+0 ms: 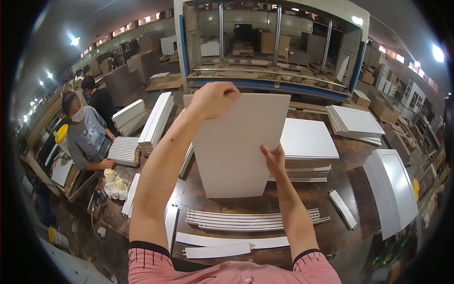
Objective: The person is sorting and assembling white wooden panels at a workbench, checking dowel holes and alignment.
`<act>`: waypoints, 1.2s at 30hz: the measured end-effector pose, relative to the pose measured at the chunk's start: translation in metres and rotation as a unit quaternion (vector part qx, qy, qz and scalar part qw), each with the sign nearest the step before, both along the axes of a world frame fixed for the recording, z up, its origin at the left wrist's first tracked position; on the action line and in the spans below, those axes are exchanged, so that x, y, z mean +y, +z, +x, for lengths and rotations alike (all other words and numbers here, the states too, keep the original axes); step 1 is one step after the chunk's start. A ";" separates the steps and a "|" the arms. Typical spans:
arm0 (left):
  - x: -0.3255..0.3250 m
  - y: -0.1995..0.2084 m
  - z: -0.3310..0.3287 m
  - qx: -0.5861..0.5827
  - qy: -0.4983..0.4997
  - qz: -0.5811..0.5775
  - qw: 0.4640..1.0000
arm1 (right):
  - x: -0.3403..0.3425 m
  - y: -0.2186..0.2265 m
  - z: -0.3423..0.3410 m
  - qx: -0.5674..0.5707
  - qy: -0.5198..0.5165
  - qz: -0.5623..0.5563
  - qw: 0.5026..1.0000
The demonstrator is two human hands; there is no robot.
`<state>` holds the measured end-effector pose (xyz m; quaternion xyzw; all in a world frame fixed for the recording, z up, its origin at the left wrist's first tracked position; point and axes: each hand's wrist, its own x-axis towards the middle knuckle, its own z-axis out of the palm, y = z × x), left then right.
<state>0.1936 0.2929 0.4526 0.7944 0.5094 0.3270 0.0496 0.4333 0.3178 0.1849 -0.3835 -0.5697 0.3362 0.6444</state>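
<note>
A flat white rectangular panel (pixel 236 151) stands upright, tilted a little, above the brown worktable (pixel 227 204). My left hand (pixel 215 100) is closed at its top edge, with the fingertips curled partly out of sight. My right hand (pixel 274 161) grips the panel's right edge, thumb on the near face and the fingers hidden behind. Just to the right, a stack of white panels (pixel 309 137) lies on the table. Nearer to me are several grooved white rails (pixel 246 221), a long white strip (pixel 267 243) and a short white rail (pixel 217 250) with a pegged end.
Framed white doors (pixel 390 184) lie at the right edge, and more panels (pixel 354 120) at the back right. Bundled rails (pixel 156 120) lie at the left, where a masked co-worker (pixel 85 125) stands. A large press frame (pixel 272 78) rises beyond the table. One short rail (pixel 343 209) lies right of my forearm.
</note>
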 end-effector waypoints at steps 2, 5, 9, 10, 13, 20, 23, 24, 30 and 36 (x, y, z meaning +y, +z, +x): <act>0.005 0.000 -0.004 -0.077 0.014 -0.060 0.995 | -0.001 0.002 -0.003 -0.008 0.002 -0.011 1.000; 0.011 0.003 -0.004 -0.079 0.011 -0.088 0.993 | -0.001 0.004 -0.002 -0.023 -0.005 0.000 1.000; 0.010 -0.002 0.000 -0.075 0.011 -0.063 0.995 | -0.006 0.009 -0.001 0.005 -0.001 -0.027 1.000; 0.006 -0.005 0.002 -0.089 0.017 -0.038 0.995 | -0.008 0.012 -0.003 0.002 -0.006 -0.037 0.999; 0.007 -0.013 0.001 -0.089 0.013 0.009 0.996 | -0.006 0.011 -0.005 -0.001 -0.011 -0.035 0.999; 0.007 -0.029 -0.003 -0.004 -0.015 0.173 0.985 | -0.005 0.007 -0.004 0.011 0.002 -0.018 1.000; 0.012 -0.033 -0.005 -0.005 -0.036 0.212 0.977 | -0.003 0.004 -0.002 -0.007 -0.008 -0.029 1.000; 0.012 -0.033 -0.006 -0.005 -0.036 0.211 0.977 | -0.002 0.003 -0.002 -0.007 -0.007 -0.030 0.999; 0.010 -0.035 -0.005 -0.021 -0.030 0.193 0.981 | -0.006 0.003 -0.001 0.027 0.023 0.000 0.999; -0.001 -0.029 -0.010 -0.012 -0.016 0.152 0.988 | -0.013 0.009 -0.001 -0.020 -0.008 -0.008 1.000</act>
